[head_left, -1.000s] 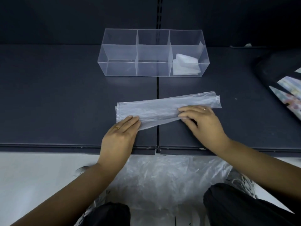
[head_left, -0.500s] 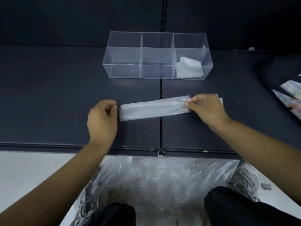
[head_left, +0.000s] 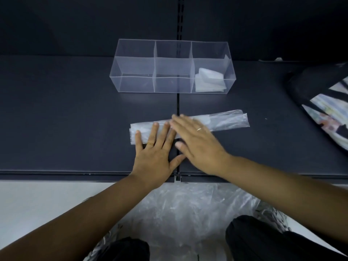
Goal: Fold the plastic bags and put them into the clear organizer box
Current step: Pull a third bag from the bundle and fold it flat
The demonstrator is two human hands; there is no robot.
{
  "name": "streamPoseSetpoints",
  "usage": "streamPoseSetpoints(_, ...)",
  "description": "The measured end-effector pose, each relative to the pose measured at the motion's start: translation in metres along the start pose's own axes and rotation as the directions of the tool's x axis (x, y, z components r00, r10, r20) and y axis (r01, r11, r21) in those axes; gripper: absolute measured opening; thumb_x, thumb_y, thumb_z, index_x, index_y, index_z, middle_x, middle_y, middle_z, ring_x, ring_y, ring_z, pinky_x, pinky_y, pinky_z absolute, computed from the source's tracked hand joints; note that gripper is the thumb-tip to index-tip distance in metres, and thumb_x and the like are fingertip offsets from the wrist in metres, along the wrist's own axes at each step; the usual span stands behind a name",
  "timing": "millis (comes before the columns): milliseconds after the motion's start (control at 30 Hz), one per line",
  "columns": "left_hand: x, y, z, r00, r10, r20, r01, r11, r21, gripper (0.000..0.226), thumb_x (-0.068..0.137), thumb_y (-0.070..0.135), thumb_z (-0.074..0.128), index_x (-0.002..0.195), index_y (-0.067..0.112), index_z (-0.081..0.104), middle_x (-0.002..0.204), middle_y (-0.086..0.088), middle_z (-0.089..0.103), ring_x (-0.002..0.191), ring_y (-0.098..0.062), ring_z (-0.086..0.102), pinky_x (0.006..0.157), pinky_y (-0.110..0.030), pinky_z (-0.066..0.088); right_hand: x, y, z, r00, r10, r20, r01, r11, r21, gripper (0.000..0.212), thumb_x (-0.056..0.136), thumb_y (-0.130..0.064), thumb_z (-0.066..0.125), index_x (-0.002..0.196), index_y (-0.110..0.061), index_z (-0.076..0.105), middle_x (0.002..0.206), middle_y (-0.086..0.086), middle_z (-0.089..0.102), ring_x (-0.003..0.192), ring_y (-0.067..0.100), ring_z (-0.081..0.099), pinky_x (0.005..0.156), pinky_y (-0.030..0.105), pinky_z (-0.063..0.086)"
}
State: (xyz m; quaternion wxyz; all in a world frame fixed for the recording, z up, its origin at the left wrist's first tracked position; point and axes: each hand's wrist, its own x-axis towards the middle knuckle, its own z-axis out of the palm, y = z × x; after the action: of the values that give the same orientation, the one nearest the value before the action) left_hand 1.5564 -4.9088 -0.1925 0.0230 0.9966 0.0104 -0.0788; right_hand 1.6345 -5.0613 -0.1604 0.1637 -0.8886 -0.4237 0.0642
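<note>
Two dark shelf panels (head_left: 56, 119) make up the work surface, flat and roomy, which is probably why the folding happens there. Below the front edge sits a heap of loose bags (head_left: 184, 210) by the person's knees, I'd guess for easy grabbing. The clear organizer box (head_left: 135, 84) stands at the back within reach, with a few folded bags (head_left: 209, 81) in its right compartment. Between box and edge lies the plastic bag (head_left: 227, 122), folded into a long narrow strip. Both hands lie flat on it, fingers straight, gripping nothing. The left hand (head_left: 153, 157) pins the left end and the right hand (head_left: 199, 146) presses the middle, looks like creasing it. Right one's blurry tho.
</note>
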Motion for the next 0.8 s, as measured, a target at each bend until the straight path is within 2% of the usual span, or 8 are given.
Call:
streamPoseSetpoints(67,-0.001,0.0,-0.001,1.0,0.001,0.002,-0.001,1.0,0.004,0.081,0.08,0.071,-0.013,0.147,0.027,-0.02,0.159,0.006,-0.018,0.145,-0.022,-0.02,0.112,-0.061,-0.008,-0.007,0.012,0.01,0.986,0.048,0.16,-0.031,0.994,-0.109,0.068,0.098,-0.054,0.016,0.154,-0.016,0.005,0.162,-0.001,0.0,0.148,0.012,-0.007,0.12,0.035,-0.004)
streamPoseSetpoints(167,-0.003,-0.001,-0.003,1.0,-0.018,-0.013,0.018,1.0,0.01,0.08,0.081,0.073,-0.009,0.148,0.03,-0.012,0.161,0.004,-0.008,0.148,-0.027,-0.01,0.112,-0.063,-0.002,-0.019,0.05,0.003,0.978,0.142,0.15,-0.107,0.97,-0.217,0.085,0.084,-0.067,-0.004,0.153,-0.018,-0.003,0.161,-0.003,-0.009,0.147,0.01,-0.013,0.119,0.033,-0.009)
streamPoseSetpoints(367,-0.005,-0.001,-0.006,1.0,0.003,-0.019,-0.003,1.0,-0.004,0.079,0.085,0.072,-0.003,0.15,0.028,0.007,0.16,-0.002,0.014,0.147,-0.035,0.008,0.111,-0.068,0.009,-0.038,0.119,-0.025,0.908,0.412,-0.077,-0.415,0.91,-0.017,0.053,0.101,-0.034,0.039,0.149,-0.014,0.03,0.158,0.001,0.022,0.146,0.017,0.016,0.116,0.031,0.006)
streamPoseSetpoints(467,-0.005,-0.001,-0.007,1.0,0.017,-0.022,-0.017,1.0,-0.009,0.08,0.086,0.072,-0.003,0.15,0.026,0.012,0.159,-0.004,0.017,0.146,-0.036,0.011,0.11,-0.068,0.011,-0.032,0.131,-0.039,0.863,0.479,-0.161,-0.456,0.876,0.159,0.026,0.092,-0.024,0.059,0.118,-0.018,0.058,0.13,-0.001,0.046,0.123,0.02,0.038,0.1,0.028,0.022)
streamPoseSetpoints(567,-0.003,-0.004,-0.008,0.999,0.035,-0.017,-0.035,0.999,0.0,0.08,0.087,0.072,0.0,0.15,0.025,0.018,0.158,-0.005,0.021,0.145,-0.037,0.015,0.109,-0.069,0.016,-0.023,0.135,-0.05,0.864,0.494,-0.103,-0.467,0.86,0.207,0.007,0.087,-0.023,0.067,0.089,-0.018,0.063,0.106,-0.004,0.047,0.106,0.015,0.044,0.095,0.027,0.029)
streamPoseSetpoints(633,-0.002,-0.008,-0.009,0.999,0.054,-0.011,-0.054,0.999,0.002,0.08,0.088,0.072,0.0,0.15,0.026,0.018,0.159,-0.003,0.021,0.146,-0.035,0.014,0.109,-0.068,0.015,-0.022,0.135,-0.055,0.864,0.498,-0.07,-0.46,0.839,0.292,0.012,0.084,-0.019,0.071,0.079,-0.013,0.062,0.096,-0.002,0.052,0.09,0.013,0.052,0.084,0.025,0.042)
streamPoseSetpoints(733,0.002,-0.015,-0.011,0.997,0.082,-0.005,-0.082,0.997,0.002,0.08,0.088,0.072,0.001,0.151,0.025,0.021,0.159,-0.001,0.019,0.147,-0.033,0.012,0.111,-0.067,0.011,-0.026,0.133,-0.063,0.839,0.544,-0.009,-0.503,0.781,0.371,0.017,0.079,-0.016,0.076,0.075,-0.017,0.059,0.076,-0.002,0.061,0.064,0.009,0.057,0.061,0.016,0.044)
streamPoseSetpoints(800,0.004,-0.02,-0.013,0.995,0.104,-0.001,-0.104,0.995,0.01,0.081,0.088,0.071,0.001,0.152,0.026,0.022,0.16,0.001,0.016,0.147,-0.031,0.009,0.112,-0.065,0.008,-0.034,0.131,-0.066,0.824,0.561,0.085,-0.546,0.744,0.385,0.018,0.077,-0.015,0.078,0.081,-0.02,0.061,0.074,-0.003,0.062,0.064,0.009,0.056,0.06,0.015,0.042)
